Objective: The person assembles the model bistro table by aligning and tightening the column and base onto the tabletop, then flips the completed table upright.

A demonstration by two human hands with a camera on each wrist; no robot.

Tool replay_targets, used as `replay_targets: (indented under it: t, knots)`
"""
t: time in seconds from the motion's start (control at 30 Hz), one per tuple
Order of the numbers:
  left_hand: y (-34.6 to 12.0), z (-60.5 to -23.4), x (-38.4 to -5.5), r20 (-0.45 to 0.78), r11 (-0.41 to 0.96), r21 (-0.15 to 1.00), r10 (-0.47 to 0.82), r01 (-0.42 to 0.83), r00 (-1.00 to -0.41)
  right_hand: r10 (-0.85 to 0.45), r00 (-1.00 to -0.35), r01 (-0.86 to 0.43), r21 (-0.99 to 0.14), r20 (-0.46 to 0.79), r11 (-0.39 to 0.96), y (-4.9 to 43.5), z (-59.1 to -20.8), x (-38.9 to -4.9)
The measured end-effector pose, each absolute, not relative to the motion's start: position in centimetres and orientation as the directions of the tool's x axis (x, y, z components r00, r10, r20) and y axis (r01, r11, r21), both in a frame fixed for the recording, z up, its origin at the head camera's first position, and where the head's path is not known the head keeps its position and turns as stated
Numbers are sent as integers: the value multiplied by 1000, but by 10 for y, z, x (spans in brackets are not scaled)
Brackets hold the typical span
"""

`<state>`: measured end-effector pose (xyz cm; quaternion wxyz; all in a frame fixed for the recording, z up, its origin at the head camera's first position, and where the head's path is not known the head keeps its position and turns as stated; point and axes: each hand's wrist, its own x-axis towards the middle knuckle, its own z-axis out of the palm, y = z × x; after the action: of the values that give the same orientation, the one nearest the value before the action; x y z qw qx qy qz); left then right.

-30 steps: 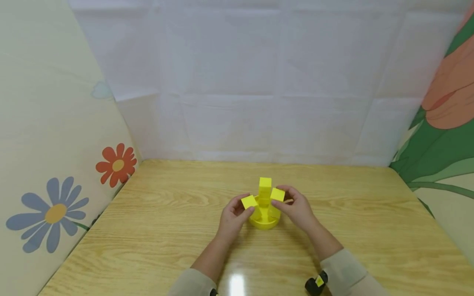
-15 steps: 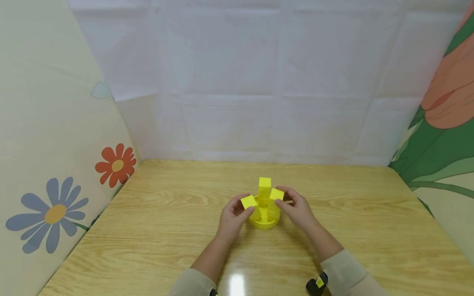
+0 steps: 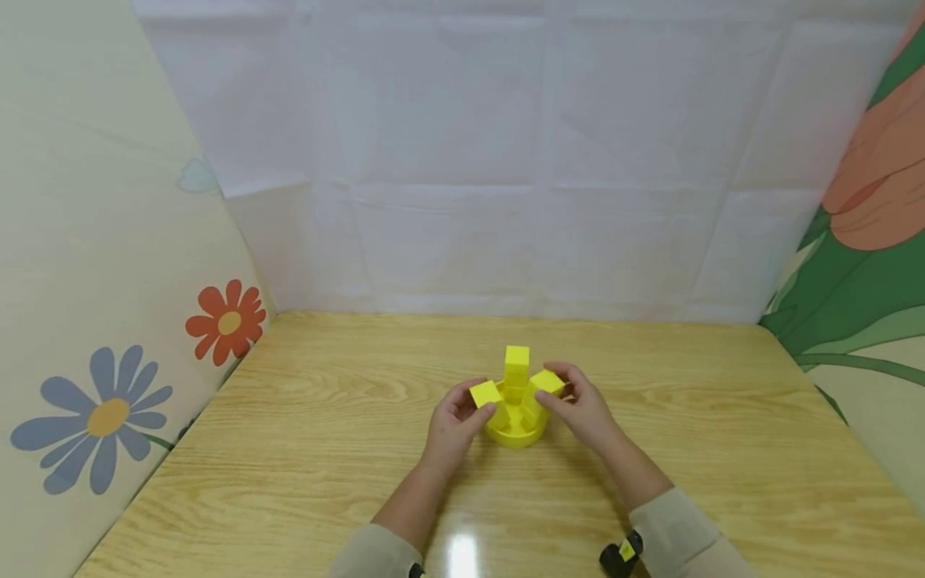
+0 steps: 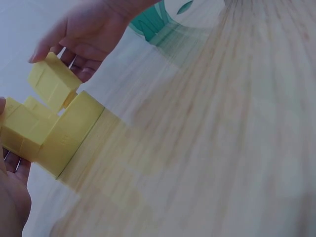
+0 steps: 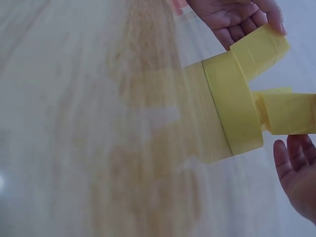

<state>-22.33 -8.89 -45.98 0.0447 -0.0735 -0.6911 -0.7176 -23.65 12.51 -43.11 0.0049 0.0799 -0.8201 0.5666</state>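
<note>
A round yellow base (image 3: 515, 440) with a raised rim stands on the table, three yellow blocks rising from it. My left hand (image 3: 448, 433) pinches the left block (image 3: 486, 393) between thumb and fingers; that block leans outward. With thumb and fingers, my right hand (image 3: 587, 411) holds the right block (image 3: 547, 381), which tilts outward to the right over the rim. Untouched behind them, the back block (image 3: 517, 361) stands upright. In the right wrist view, a narrow neck shows between the right block (image 5: 289, 113) and the base (image 5: 232, 103).
The wood-grain table (image 3: 318, 449) reaches back to a white cloth (image 3: 448, 160). Flower-printed cloths flank it at left (image 3: 94, 241) and right (image 3: 867, 321). A black wrist device (image 3: 620, 554) sits below the right sleeve.
The right hand first shifts its block slightly left, then tilts and turns it outward to the right. The left hand, its block and the back block stay in place.
</note>
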Motion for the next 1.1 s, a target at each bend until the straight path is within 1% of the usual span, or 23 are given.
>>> replay_targets:
  t: [0.13, 0.2, 0.4, 0.5, 0.63, 0.73, 0.93, 1.1]
  knots:
    - [-89, -460, -223, 164, -44, 986, 38, 162, -986, -113, -991, -110, -938, 77, 328, 126, -431, -235]
    - [-89, -459, -223, 164, -44, 986, 41, 162, -986, -123, -990, -110, -948, 76, 299, 127, -431, -235]
    - [-90, -458, -222, 167, -38, 986, 51, 165, -985, -218, -966, -167, -979, 139, 119, 135, -434, -232]
    - [-90, -458, -222, 169, -33, 985, 54, 167, -984, -231, -961, -175, -982, 154, 71, 138, -436, -232]
    - [-90, -458, -222, 163, -36, 986, 58, 161, -985, -220, -962, -184, -981, 165, 67, 139, -436, -230]
    - [-90, -459, -222, 165, -36, 986, 59, 163, -985, -208, -963, -190, -978, 169, 88, 141, -436, -228]
    - [-90, -458, -223, 169, -25, 985, 54, 168, -984, -208, -964, -205, -962, 167, 178, 143, -434, -225]
    - [-90, -458, -222, 150, -33, 988, 53, 148, -987, -226, -962, -204, -949, 150, 239, 141, -435, -222]
